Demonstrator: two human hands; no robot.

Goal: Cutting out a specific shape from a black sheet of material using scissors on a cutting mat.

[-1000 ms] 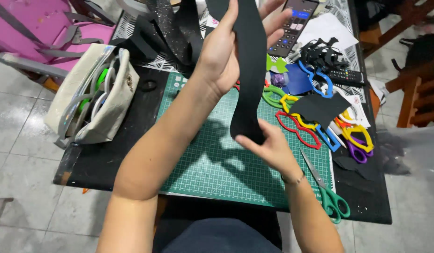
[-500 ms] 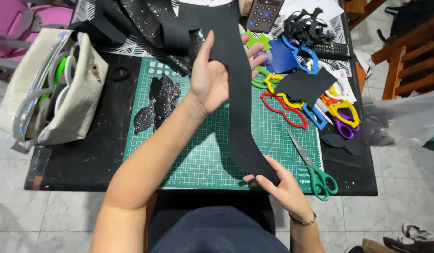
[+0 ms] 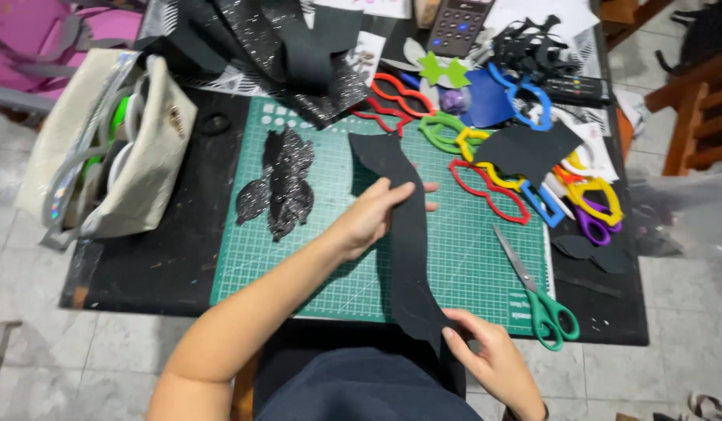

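The long black strip [image 3: 408, 234] now lies down along the green cutting mat [image 3: 314, 257]; half a second ago it was still lifted higher toward the back of the table, so it has come down flat and closer to the person. The left hand [image 3: 373, 218] presses on the middle of the strip, fingers bent over its edge and the thumb underneath. The right hand [image 3: 490, 355] pinches the near end, which hangs past the front edge of the mat, just above the lap. The work piece is therefore stretched between both hands and mostly resting on the mat. To the left, glittery black pieces [image 3: 279, 183] lie near the strip but apart from it. To the right, the green scissors [image 3: 536, 292] and colored shapes [image 3: 493, 183] stand close, so free room is narrow there; the bare mat is mostly at the lower left.
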